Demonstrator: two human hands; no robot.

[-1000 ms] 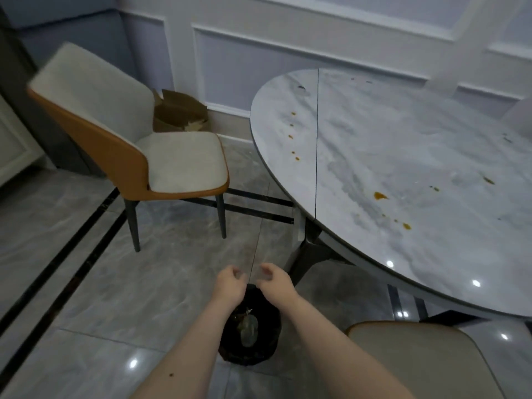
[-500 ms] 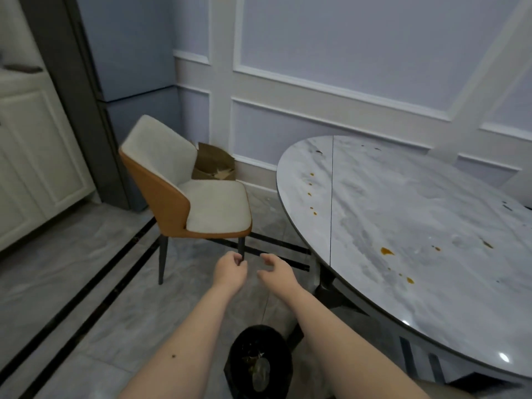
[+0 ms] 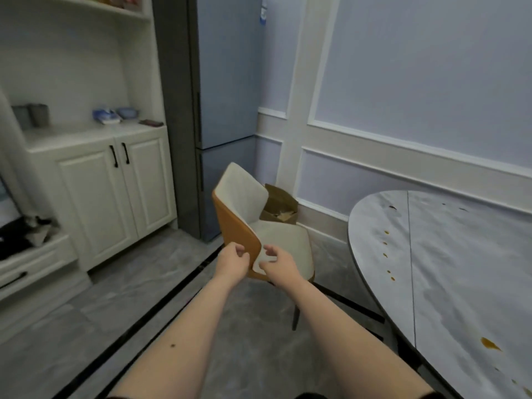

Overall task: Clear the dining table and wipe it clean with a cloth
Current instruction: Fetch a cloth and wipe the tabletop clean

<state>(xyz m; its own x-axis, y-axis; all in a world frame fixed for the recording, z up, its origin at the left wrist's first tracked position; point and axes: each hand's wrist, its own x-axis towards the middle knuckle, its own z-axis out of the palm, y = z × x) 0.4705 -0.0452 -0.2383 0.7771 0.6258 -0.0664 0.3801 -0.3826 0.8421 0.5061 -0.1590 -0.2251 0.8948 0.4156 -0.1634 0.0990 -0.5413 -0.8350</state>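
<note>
The round grey marble-patterned desk (image 3: 460, 269) stood at the right of the view, its top bare of dishes but spotted with orange-brown sauce stains (image 3: 489, 344) — a row of small drops near its left edge and a larger blot nearer the camera. No cloth showed anywhere in view. Both bare forearms reached forward over the grey tiled floor (image 3: 86, 326), well left of the desk. The left hand (image 3: 231, 260) and the right hand (image 3: 277, 263) hung close together, just apart, each with its fingers loosely curled and half open; neither held anything that could be made out. Behind the hands stood an orange-backed chair with a cream padded seat (image 3: 259, 226), angled away from the desk — the hands overlapped it in the view, though whether they touched it could not be told. A brown cardboard box (image 3: 280, 205) sat on the floor against the pale panelled wall (image 3: 403, 110) behind the chair. At the left stood a cream cabinet with black handles (image 3: 115, 191), and beside it a tall grey-blue refrigerator (image 3: 218, 110)
</note>
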